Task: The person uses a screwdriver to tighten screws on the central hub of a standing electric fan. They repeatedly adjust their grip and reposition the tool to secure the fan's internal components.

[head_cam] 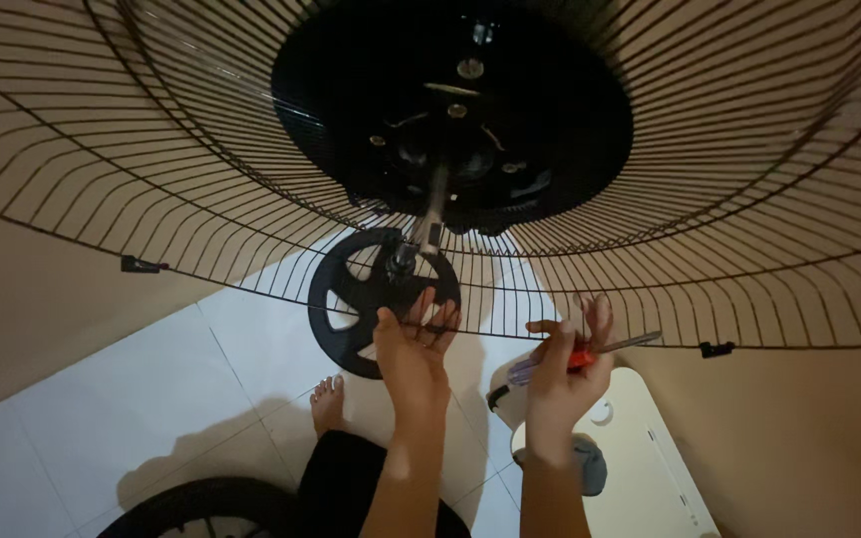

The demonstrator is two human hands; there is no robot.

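Head view, looking up into a fan. Left hand (413, 344) at 6 o'clock of centre, fingers curled loosely onto the lower rim of a black round spoked disc (371, 299); touching it, not clamped. Disc sits on the metal shaft (434, 204) that runs up toward 12 o'clock into the black motor housing (450, 100). Right hand (565, 364) at approx. 4 o'clock, closed round the red and clear handle of a screwdriver (590, 351), blade end pointing toward 3 o'clock (tip type not discernible). Wire guard (151, 149) spans the whole upper frame, w/ black clips at 9 and 3 o'clock. Below: white tiled floor (102, 399), a bare foot (327, 399), white stool (640, 448) at 5 o'clock.
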